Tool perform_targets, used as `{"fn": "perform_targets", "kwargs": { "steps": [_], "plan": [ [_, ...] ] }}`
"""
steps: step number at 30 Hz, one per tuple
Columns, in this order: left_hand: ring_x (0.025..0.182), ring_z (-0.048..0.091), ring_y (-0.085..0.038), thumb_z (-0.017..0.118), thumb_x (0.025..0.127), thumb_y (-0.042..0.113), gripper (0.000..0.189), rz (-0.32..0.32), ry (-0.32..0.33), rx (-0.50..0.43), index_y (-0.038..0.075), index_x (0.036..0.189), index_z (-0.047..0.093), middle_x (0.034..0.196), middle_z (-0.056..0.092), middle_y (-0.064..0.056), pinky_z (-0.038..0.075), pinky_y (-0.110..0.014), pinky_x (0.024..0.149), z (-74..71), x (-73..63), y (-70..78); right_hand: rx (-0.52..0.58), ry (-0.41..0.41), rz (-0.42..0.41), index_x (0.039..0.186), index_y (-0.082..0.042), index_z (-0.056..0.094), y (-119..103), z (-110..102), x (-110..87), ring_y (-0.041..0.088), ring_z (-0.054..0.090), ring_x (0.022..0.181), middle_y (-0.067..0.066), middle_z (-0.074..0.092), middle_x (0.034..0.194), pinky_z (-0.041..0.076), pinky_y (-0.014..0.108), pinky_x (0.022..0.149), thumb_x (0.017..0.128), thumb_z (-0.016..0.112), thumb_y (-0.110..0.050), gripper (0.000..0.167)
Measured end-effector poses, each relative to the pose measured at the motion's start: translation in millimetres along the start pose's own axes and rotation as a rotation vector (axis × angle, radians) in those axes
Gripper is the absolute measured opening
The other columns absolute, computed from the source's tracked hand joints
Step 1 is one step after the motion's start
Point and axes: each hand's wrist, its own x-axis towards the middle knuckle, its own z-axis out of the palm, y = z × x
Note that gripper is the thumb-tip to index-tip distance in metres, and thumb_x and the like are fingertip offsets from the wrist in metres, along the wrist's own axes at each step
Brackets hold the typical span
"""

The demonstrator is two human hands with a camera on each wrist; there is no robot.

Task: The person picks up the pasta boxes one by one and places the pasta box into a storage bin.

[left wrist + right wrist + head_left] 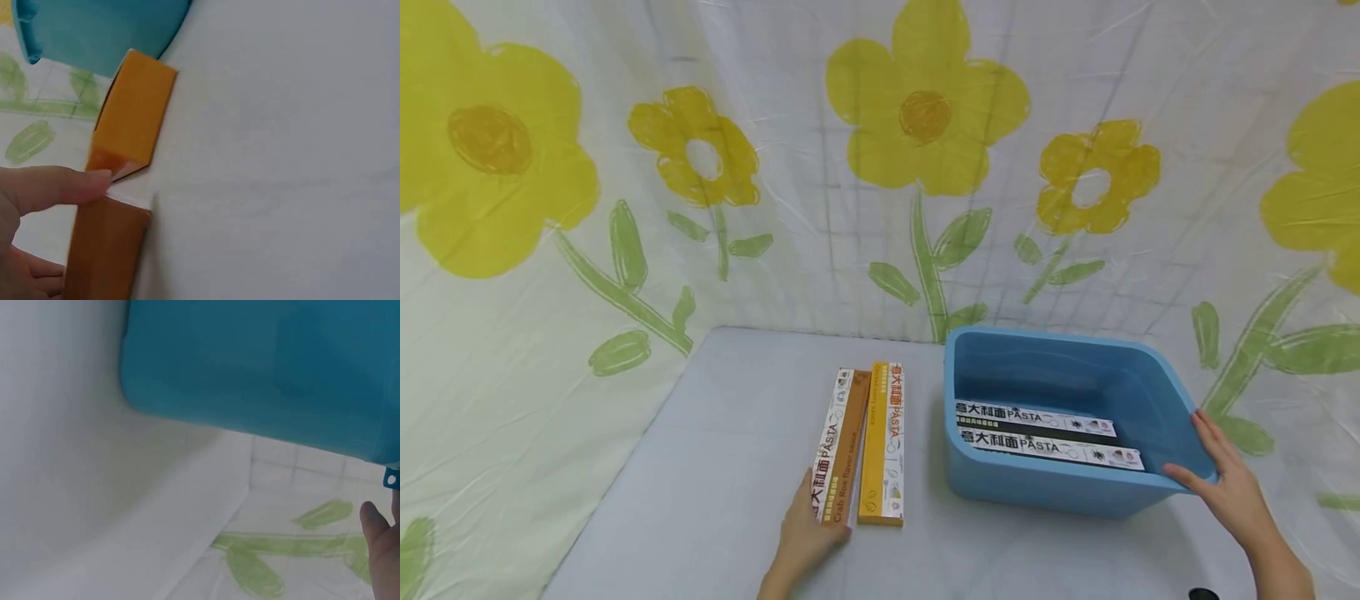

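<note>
My left hand [805,533] holds the near end of a brown-and-white pasta box [844,446] labelled crab roe flavor sauce, thumb at the end and fingers along its left side. Right beside it lies a yellow-and-white pasta box [882,450]. In the left wrist view, the thumb [94,185] presses on the brown box [106,250], and the yellow box [134,109] shows past it. At the right, my right hand [1236,483] grips the right rim of a blue plastic bin [1045,487]. Two pasta boxes [1052,450] with white, lettered sides lie crosswise inside the bin.
All this stands on a table with a white cover [715,467]. Behind and beside it hangs a curtain [790,250] printed with yellow flowers. A small black round object [1203,593] shows at the bottom edge on the right.
</note>
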Motion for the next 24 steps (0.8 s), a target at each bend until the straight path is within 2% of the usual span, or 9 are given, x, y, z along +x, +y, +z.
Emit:
{"fn": "perform_targets", "kwargs": {
  "steps": [4, 9, 13, 19, 24],
  "plan": [
    [0.123, 0.043, -0.051, 0.076, 0.054, 0.003, 0.105, -0.027, 0.008, 0.113, -0.019, 0.142, 0.025, 0.14, 0.038, -0.038, 0.033, -0.063, 0.102, -23.5, 2.4, -3.6, -0.001, -0.004, 0.003, 0.154, -0.002, 0.007, -1.3, 0.6, 0.5, 0.058, 0.002, 0.138, 0.024, -0.001, 0.159, 0.01, 0.08, 0.096, 0.094, 0.061, -0.036, 0.088],
    [0.124, 0.041, -0.054, 0.08, 0.058, 0.007, 0.101, -0.047, 0.012, 0.153, -0.021, 0.139, 0.026, 0.138, 0.037, -0.04, 0.032, -0.063, 0.102, -40.1, 4.3, -5.7, -0.003, -0.003, -0.001, 0.154, -0.002, 0.007, -1.6, -0.1, -0.2, 0.058, 0.002, 0.138, 0.023, -0.001, 0.16, 0.01, 0.08, 0.096, 0.094, 0.061, -0.037, 0.088],
    [0.123, 0.042, -0.054, 0.085, 0.062, 0.018, 0.105, -0.069, 0.021, 0.131, -0.019, 0.141, 0.028, 0.137, 0.039, -0.039, 0.035, -0.063, 0.1, -40.8, 4.7, -5.5, 0.001, 0.001, -0.002, 0.154, -0.002, 0.007, -1.1, -0.9, -0.9, 0.058, 0.002, 0.138, 0.023, 0.0, 0.16, 0.01, 0.08, 0.096, 0.094, 0.06, -0.038, 0.088],
    [0.114, 0.052, -0.049, 0.086, 0.062, 0.018, 0.099, -0.072, 0.095, 0.095, -0.013, 0.141, 0.035, 0.131, 0.049, -0.035, 0.041, -0.062, 0.094, -36.8, 5.7, -11.6, 0.013, 0.005, -0.004, 0.154, -0.001, 0.008, -1.2, 0.2, -1.1, 0.059, 0.003, 0.137, 0.024, 0.0, 0.159, 0.009, 0.079, 0.096, 0.094, 0.061, -0.037, 0.087],
    [0.102, 0.058, -0.042, 0.086, 0.061, 0.018, 0.095, -0.063, 0.12, 0.086, -0.011, 0.139, 0.04, 0.123, 0.057, -0.031, 0.045, -0.058, 0.088, -35.7, 7.1, -16.6, 0.019, 0.012, -0.009, 0.154, -0.001, 0.009, -1.3, 0.8, -1.5, 0.059, 0.003, 0.137, 0.024, 0.001, 0.16, 0.009, 0.079, 0.097, 0.094, 0.061, -0.036, 0.087]
  ]
}}
